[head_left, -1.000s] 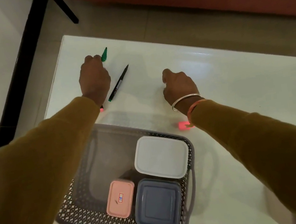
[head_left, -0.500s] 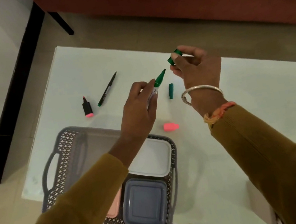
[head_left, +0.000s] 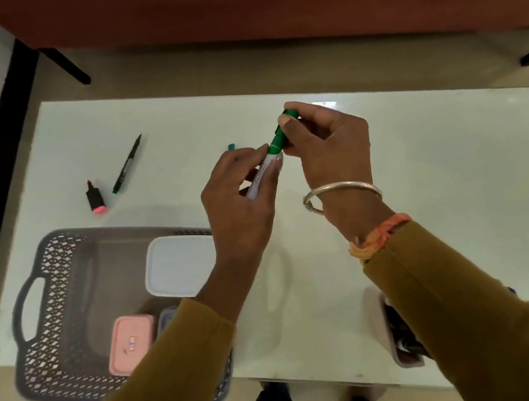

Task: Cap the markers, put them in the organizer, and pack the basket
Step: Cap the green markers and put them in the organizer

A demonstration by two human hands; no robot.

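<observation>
Head view, looking down over the white table.

Both hands are raised above the middle of the table and meet there. The left hand pinches the white barrel of the green marker between fingers and thumb, with the nib end pointing up and away. The right hand curls round the green cap, thumb along its side, and holds it over the marker's tip. I cannot tell whether the cap is fully seated.

Just behind the left hand's knuckles a small loose green cap lies on the table. Further left are a slim black pen, lying diagonally, and just beside it a stubby black highlighter with a pink end.

The grey lattice basket sits at the near left corner, partly under the left sleeve. It holds a white-lidded box, a pink box and a grey box, the last mostly hidden.

The organizer stands at the near edge, half covered by the right sleeve. Its contents are dark and unclear.

The right wrist wears a metal bangle.
</observation>
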